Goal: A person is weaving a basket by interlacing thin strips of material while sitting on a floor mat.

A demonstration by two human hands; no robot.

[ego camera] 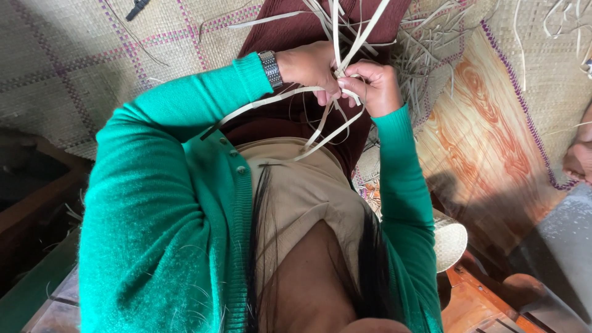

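Observation:
Both my hands meet over my lap, above a dark red skirt [370, 18]. My left hand [308, 65], with a metal watch [270, 68] on its wrist, pinches a bundle of pale flat straw strips [338, 37] where they cross. My right hand [377, 86] is closed on the same strips from the other side. The strips fan upward past the hands, and long ends [259, 105] trail down and left across my green cardigan sleeve [160, 185].
Woven mats with purple lines [92, 55] cover the floor, with wood-patterned flooring [487, 135] at right. Loose strips [425, 68] lie piled beside my right arm. A pale woven piece [450, 243] lies lower right. Part of another person [581, 157] shows at the right edge.

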